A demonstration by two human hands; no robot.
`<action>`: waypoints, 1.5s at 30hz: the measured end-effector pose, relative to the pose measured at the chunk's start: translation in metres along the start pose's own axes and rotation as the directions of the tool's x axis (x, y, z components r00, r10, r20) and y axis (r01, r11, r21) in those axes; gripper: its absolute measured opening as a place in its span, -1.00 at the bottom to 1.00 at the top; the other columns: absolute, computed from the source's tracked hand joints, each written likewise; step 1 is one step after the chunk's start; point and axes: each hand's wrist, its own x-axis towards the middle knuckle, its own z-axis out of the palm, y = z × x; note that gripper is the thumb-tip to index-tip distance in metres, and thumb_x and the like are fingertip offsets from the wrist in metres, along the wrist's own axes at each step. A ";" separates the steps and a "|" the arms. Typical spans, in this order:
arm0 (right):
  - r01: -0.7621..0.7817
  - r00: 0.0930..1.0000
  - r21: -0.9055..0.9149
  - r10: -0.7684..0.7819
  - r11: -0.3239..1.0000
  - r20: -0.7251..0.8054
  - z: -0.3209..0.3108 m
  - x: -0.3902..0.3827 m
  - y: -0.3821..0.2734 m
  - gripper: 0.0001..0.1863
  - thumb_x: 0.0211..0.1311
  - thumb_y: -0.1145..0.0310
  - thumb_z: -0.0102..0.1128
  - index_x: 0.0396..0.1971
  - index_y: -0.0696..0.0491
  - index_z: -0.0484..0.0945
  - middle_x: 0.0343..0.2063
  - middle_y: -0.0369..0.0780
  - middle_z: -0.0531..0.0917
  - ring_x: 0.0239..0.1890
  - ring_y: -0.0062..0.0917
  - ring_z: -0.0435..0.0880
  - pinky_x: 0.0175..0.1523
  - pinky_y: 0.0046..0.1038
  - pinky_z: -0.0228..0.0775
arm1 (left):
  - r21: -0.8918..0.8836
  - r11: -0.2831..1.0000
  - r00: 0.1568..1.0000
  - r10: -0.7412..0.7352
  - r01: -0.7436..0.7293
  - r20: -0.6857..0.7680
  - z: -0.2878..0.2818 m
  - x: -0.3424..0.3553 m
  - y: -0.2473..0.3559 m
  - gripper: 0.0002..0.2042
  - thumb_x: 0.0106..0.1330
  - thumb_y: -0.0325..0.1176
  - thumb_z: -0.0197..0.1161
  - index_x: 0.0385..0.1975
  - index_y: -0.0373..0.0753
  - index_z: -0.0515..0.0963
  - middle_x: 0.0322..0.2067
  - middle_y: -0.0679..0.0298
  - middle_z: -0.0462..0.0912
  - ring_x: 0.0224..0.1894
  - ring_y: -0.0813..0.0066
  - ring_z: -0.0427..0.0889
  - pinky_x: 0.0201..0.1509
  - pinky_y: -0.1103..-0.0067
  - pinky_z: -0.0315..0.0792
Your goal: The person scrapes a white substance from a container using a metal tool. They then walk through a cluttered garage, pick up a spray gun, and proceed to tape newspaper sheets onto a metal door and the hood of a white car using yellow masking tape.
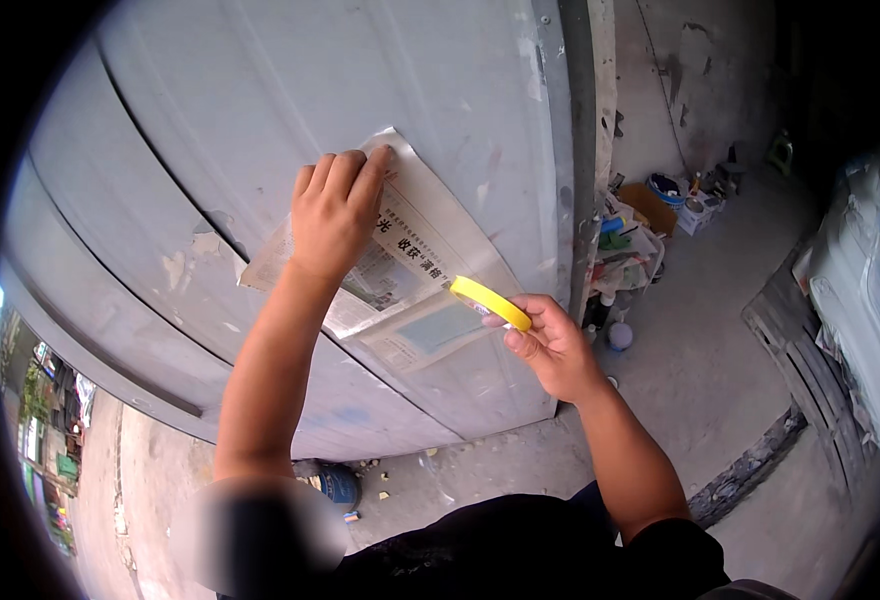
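A sheet of newspaper [435, 215] lies against a grey metal door panel [290, 70], tilted, with its lower part folded or overlapping. At the sheet's top edge is my left hand [335, 220], its fingers bent and pressed onto the paper near the corner. My right hand [556, 350] pinches a roll of yellow tape [492, 303] between thumb and fingers, in front of the paper's lower right side. Part of the newspaper is hidden behind my left hand and forearm. Whether any tape joins the paper to the panel, I cannot tell.
Right of the panel's edge, a cardboard box [648, 208], bags [625, 250] and small containers line the wall. A plastic-wrapped bulky thing [865, 310] stands at far right beside wooden slats [800, 345]. Below the panel sits a blue bucket [340, 487].
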 end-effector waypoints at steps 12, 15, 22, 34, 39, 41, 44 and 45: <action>0.264 0.964 0.255 -0.243 0.930 -0.110 0.029 0.071 0.020 -0.68 0.22 0.51 0.12 -0.02 0.17 0.39 0.10 -0.10 0.43 0.08 -0.51 0.47 0.20 -0.43 0.26 | -0.518 0.459 0.691 -0.432 0.722 0.580 -0.032 0.024 0.012 -0.76 0.19 -0.41 0.21 -0.15 -0.27 0.53 -0.34 0.20 0.52 -0.16 0.36 0.56 -0.08 0.50 0.44; 0.301 0.953 0.204 -0.291 0.932 -0.079 0.025 0.081 0.026 -0.67 0.23 0.52 0.12 -0.01 0.15 0.36 0.17 -0.07 0.35 0.16 -0.45 0.37 0.23 -0.37 0.22 | -0.584 0.163 0.604 -0.301 0.795 0.738 -0.044 0.016 0.016 -0.75 0.20 -0.34 0.24 -0.15 -0.28 0.56 0.08 0.15 0.35 0.05 0.30 0.45 0.04 0.45 0.39; 0.331 0.943 0.075 -0.328 0.941 -0.053 0.025 0.085 0.025 -0.68 0.20 0.52 0.15 -0.03 0.12 0.42 0.16 -0.09 0.38 0.22 -0.43 0.31 0.25 -0.36 0.17 | -0.580 0.228 0.620 -0.184 0.782 0.763 -0.052 0.017 0.016 -0.81 0.15 -0.36 0.30 -0.26 -0.25 0.58 0.09 0.16 0.38 0.21 0.26 0.29 0.15 0.41 0.28; 0.116 0.988 0.393 -0.067 0.912 -0.137 -0.013 0.061 0.056 -0.67 0.16 0.32 0.21 -0.13 0.17 0.51 -0.39 -0.34 0.53 -0.43 -0.72 0.42 -0.29 -0.68 0.27 | -0.463 0.617 0.770 -0.467 0.636 0.435 -0.027 0.029 0.028 -0.95 0.27 -0.50 0.13 -0.36 -0.34 0.45 -0.19 0.15 0.55 -0.22 0.39 0.58 -0.15 0.55 0.46; 0.060 0.951 0.349 0.053 0.935 -0.305 -0.060 0.024 0.122 -0.73 0.23 0.22 0.15 -0.32 0.16 0.49 -0.48 -0.32 0.56 -0.48 -0.73 0.40 -0.32 -0.69 0.23 | -0.442 0.667 0.797 -0.549 0.599 0.252 -0.003 0.035 0.026 -0.93 0.24 -0.50 0.16 -0.38 -0.34 0.44 -0.39 0.17 0.56 -0.52 0.30 0.56 -0.42 0.51 0.45; 0.043 0.936 0.304 0.068 0.952 -0.345 -0.046 0.028 0.111 -0.74 0.26 0.22 0.13 -0.38 0.15 0.47 -0.47 -0.29 0.58 -0.45 -0.73 0.44 -0.28 -0.67 0.28 | -0.442 0.690 0.812 -0.548 0.574 0.200 -0.002 0.031 0.024 -0.94 0.23 -0.48 0.19 -0.38 -0.31 0.47 -0.40 0.19 0.56 -0.52 0.35 0.56 -0.44 0.53 0.45; 0.032 0.929 0.312 0.087 0.949 -0.360 -0.044 0.030 0.111 -0.74 0.34 0.22 0.02 -0.41 0.12 0.42 -0.36 -0.18 0.62 -0.19 -0.56 0.56 -0.01 -0.47 0.28 | -0.431 0.712 0.820 -0.555 0.555 0.140 0.001 0.034 0.024 -0.96 0.21 -0.47 0.22 -0.39 -0.26 0.53 -0.41 0.21 0.55 -0.53 0.42 0.57 -0.45 0.56 0.44; 0.036 0.921 0.298 0.085 0.954 -0.381 -0.043 0.031 0.110 -0.73 0.33 0.21 0.03 -0.40 0.13 0.43 -0.39 -0.19 0.62 -0.23 -0.59 0.56 -0.02 -0.49 0.31 | -0.425 0.722 0.824 -0.554 0.547 0.119 0.003 0.033 0.023 -0.96 0.20 -0.46 0.23 -0.39 -0.25 0.54 -0.41 0.22 0.54 -0.53 0.44 0.57 -0.46 0.56 0.44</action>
